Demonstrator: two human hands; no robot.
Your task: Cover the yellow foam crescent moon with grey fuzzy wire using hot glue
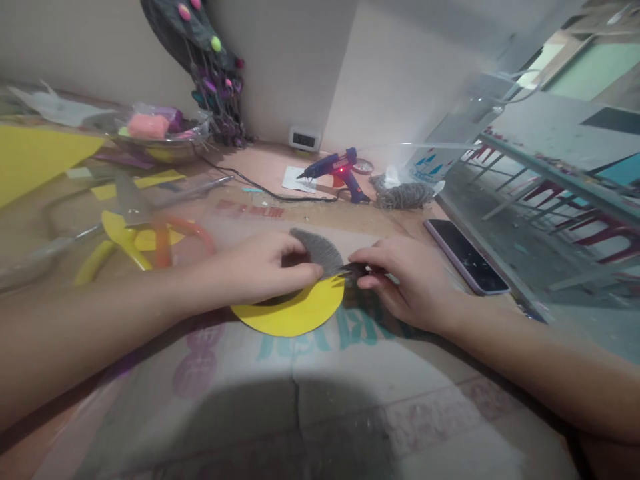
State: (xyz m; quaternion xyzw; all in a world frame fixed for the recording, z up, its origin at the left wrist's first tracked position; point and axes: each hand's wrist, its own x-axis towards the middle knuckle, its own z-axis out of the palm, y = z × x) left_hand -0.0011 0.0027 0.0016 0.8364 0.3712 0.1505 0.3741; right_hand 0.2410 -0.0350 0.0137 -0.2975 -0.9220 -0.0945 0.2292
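A rounded grey piece with a ridged surface stands tilted above a yellow disc that lies on the cardboard-like work surface. Thumb and fingers of my left hand are closed on the grey piece, and the hand covers part of both pieces. My right hand pinches a small dark pointed tool; its tip meets the right edge where grey and yellow come together. Whether the tool is small scissors or tweezers I cannot make out.
Orange- and yellow-handled scissors lie left, beside my forearm. Behind my hands are a blue glue gun with a lit red light, a grey yarn bundle and a small digital clock. A phone lies at the right table edge.
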